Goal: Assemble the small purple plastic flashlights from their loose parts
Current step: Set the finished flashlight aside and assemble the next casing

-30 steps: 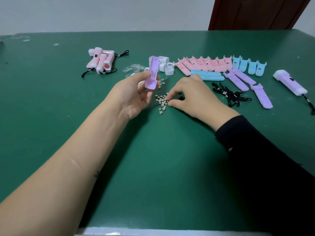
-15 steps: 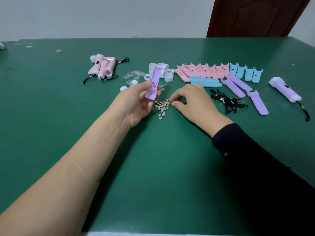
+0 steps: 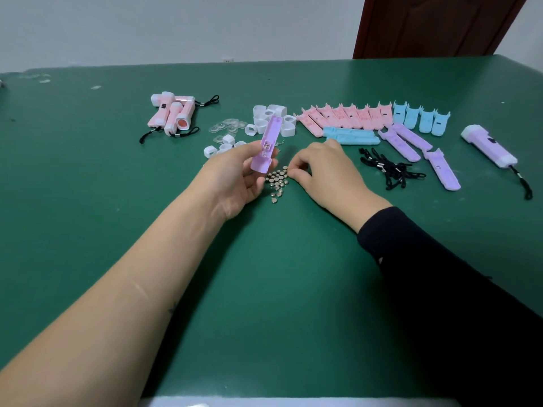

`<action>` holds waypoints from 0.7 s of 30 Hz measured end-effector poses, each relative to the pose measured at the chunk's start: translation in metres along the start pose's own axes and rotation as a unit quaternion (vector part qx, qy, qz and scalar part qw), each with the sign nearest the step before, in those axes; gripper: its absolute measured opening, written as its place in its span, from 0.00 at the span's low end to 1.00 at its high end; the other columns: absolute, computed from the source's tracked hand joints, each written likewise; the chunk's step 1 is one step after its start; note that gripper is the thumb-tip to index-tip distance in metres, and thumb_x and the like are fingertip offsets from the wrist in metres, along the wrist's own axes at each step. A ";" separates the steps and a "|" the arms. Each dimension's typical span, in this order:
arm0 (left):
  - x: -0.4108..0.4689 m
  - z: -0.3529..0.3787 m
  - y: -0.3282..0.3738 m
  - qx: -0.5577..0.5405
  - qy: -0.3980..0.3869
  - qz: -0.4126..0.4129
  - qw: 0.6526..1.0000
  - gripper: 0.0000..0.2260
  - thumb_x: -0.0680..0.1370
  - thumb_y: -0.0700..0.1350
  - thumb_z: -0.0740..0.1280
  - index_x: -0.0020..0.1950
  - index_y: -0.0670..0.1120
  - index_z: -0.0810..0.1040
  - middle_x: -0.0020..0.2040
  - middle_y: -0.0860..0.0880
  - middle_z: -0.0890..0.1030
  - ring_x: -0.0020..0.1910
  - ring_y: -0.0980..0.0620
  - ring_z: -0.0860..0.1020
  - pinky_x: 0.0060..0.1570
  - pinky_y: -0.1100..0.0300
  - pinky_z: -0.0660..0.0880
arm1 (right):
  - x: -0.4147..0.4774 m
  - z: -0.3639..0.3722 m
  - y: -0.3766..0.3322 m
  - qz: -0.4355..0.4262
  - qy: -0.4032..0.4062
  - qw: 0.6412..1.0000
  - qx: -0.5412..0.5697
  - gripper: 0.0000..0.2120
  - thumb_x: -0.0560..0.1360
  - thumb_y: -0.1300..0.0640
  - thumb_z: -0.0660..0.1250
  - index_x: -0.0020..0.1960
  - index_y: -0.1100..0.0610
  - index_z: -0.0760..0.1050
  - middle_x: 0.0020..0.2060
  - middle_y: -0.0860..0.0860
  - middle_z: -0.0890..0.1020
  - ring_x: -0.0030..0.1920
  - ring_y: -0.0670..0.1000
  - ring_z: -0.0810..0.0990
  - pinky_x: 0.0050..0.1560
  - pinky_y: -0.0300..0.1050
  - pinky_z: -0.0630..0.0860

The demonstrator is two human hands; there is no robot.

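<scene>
The purple shell (image 3: 269, 145) is off the table, gripped in the left hand (image 3: 235, 177) between thumb and curled fingers. Its open inside faces the camera, its long axis tilts up and away, and a small metal contact shows near its middle. Just below it on the green table (image 3: 264, 289) lies a pile of cells (image 3: 277, 182). The right hand (image 3: 320, 168) rests palm down at the right edge of that pile, fingertips curled and drawn together on the cells; whether one is pinched between them cannot be told. Right of this hand black lanyards (image 3: 388, 168) lie in a tangle, then three more purple halves (image 3: 411, 141). Well apart at the far right is a finished purple flashlight (image 3: 489, 145) with its lanyard on. Behind the right hand lie blue shells (image 3: 351, 136), and behind them a row of pink shells (image 3: 346, 116) ending in four more blue ones. White caps (image 3: 260, 111) cluster behind the held shell, with clear lenses (image 3: 227, 127) beside them, and pink flashlights (image 3: 173, 114) lie heaped to the far left
</scene>
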State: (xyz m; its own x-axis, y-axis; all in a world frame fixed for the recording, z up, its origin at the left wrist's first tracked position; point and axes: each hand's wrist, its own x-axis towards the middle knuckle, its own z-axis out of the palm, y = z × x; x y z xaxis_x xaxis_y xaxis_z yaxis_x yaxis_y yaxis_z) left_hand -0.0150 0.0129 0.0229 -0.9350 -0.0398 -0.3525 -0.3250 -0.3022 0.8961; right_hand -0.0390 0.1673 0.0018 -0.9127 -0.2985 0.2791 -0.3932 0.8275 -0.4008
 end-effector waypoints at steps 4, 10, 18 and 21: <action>-0.001 0.001 0.000 0.001 0.002 0.000 1.000 0.09 0.79 0.45 0.65 0.57 0.45 0.79 0.42 0.50 0.83 0.33 0.60 0.80 0.25 0.69 0.70 | 0.000 0.000 0.004 0.013 0.011 1.000 0.015 0.07 0.80 0.53 0.62 0.49 0.52 0.79 0.46 0.46 0.74 0.57 0.52 0.68 0.56 0.48 0.69; -0.003 0.004 0.000 0.012 -0.006 0.000 1.000 0.11 0.80 0.45 0.65 0.60 0.45 0.79 0.40 0.50 0.83 0.31 0.60 0.78 0.25 0.69 0.70 | -0.001 -0.009 -0.009 0.063 0.125 0.945 0.295 0.05 0.77 0.57 0.66 0.44 0.50 0.78 0.43 0.44 0.78 0.37 0.40 0.69 0.39 0.26 0.65; -0.009 0.011 0.000 0.025 -0.036 0.014 0.999 0.11 0.80 0.43 0.64 0.61 0.47 0.80 0.42 0.49 0.80 0.32 0.57 0.76 0.25 0.68 0.70 | -0.006 -0.013 -0.021 0.072 0.146 0.913 0.374 0.08 0.76 0.59 0.68 0.42 0.47 0.79 0.44 0.43 0.80 0.44 0.45 0.74 0.45 0.30 0.69; -0.010 0.011 -0.001 0.027 -0.044 0.021 0.998 0.11 0.80 0.43 0.64 0.60 0.49 0.81 0.45 0.50 0.81 0.41 0.54 0.77 0.26 0.68 0.70 | -0.007 -0.013 -0.023 0.074 0.144 0.915 0.368 0.09 0.76 0.59 0.68 0.41 0.47 0.79 0.43 0.42 0.79 0.44 0.45 0.74 0.45 0.30 0.69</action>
State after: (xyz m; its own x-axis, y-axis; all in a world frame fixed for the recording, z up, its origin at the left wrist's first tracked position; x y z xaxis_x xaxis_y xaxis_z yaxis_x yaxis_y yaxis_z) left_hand -0.0067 0.0243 0.0291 -0.9560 0.0334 -0.2914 -0.2903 -0.2496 0.9238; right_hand -0.0221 0.1566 0.0201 -0.9362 0.0169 0.3511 -0.3337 0.2716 -0.9027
